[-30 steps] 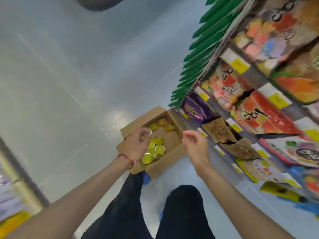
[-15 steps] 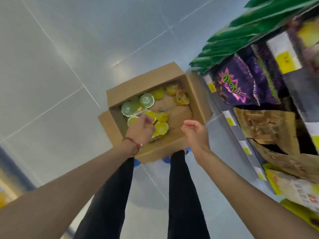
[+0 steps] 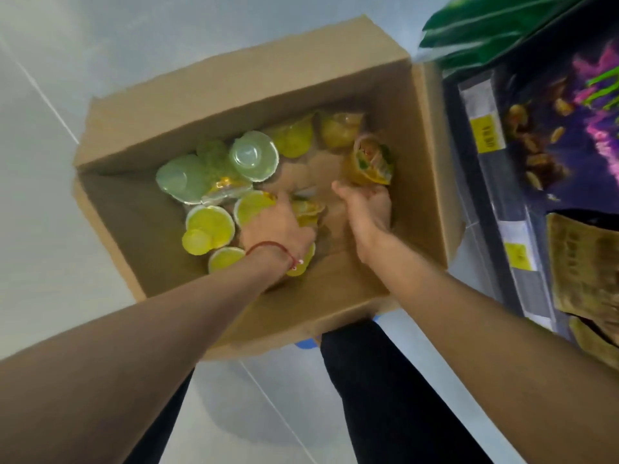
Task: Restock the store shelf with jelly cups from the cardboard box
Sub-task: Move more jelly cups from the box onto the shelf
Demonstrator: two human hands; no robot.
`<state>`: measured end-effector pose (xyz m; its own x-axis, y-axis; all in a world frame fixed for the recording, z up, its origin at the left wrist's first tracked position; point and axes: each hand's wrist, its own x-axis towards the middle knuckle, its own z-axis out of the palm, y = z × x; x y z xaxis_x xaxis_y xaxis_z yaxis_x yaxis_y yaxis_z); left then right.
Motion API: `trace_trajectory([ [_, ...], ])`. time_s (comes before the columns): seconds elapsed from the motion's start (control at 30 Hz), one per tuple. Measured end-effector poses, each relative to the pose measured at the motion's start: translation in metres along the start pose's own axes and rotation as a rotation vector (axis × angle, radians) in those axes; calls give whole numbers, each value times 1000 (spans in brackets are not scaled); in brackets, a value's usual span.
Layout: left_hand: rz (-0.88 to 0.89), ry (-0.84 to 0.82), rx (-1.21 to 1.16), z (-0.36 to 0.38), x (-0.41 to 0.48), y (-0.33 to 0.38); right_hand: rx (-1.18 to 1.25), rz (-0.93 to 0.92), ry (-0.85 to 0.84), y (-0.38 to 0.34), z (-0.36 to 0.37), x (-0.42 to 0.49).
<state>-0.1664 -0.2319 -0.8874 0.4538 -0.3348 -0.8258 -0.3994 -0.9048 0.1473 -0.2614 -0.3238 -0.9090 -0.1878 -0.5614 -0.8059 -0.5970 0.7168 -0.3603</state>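
Observation:
An open cardboard box [image 3: 234, 78] stands on the floor beside the store shelf [image 3: 482, 182]. Several jelly cups lie loose in it: green ones [image 3: 254, 155] at the back left, yellow ones [image 3: 210, 222] on the left, orange ones [image 3: 370, 160] at the back right. My left hand [image 3: 278, 229], with a red string on the wrist, is down among the yellow cups, its fingers curled over a yellow-orange cup [image 3: 310, 209]. My right hand [image 3: 366, 207] is inside the box too, fingers loosely curled, with the fingertips just under the orange cup.
The shelf on the right carries purple snack bags [image 3: 569, 128], green bags [image 3: 485, 25] and brown bags [image 3: 582, 259], with yellow price tags [image 3: 485, 133] along its rails. Pale floor tiles [image 3: 40, 195] surround the box. My dark trouser legs [image 3: 378, 396] are below it.
The view has dropped and closed in on the box. Both hands have gone from above the box down into it; the left one has sunk among the yellow cups, the right one has reached the orange cup.

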Motion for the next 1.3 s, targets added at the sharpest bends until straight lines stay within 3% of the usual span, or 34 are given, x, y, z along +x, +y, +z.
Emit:
trace_trajectory([
  [0.2,14,-69,108,7,28,0,322,82,103,-10,21,33],
  [0.4,1,-43,87,14,34,15,310,65,100,-14,16,49],
  [0.57,-32,12,22,26,35,18,132,-37,110,3,6,50],
  [0.8,62,85,-155,22,8,7,-92,-216,28,17,-31,15],
  [0.97,256,108,-250,-27,-41,-3,-165,-228,-3,4,-64,-45],
  [1.1,310,137,-293,-87,-86,-14,-161,-215,14,-17,-82,-112],
  [1.3,538,121,-264,-189,-154,-22,74,-284,79,-60,-110,-230],
])
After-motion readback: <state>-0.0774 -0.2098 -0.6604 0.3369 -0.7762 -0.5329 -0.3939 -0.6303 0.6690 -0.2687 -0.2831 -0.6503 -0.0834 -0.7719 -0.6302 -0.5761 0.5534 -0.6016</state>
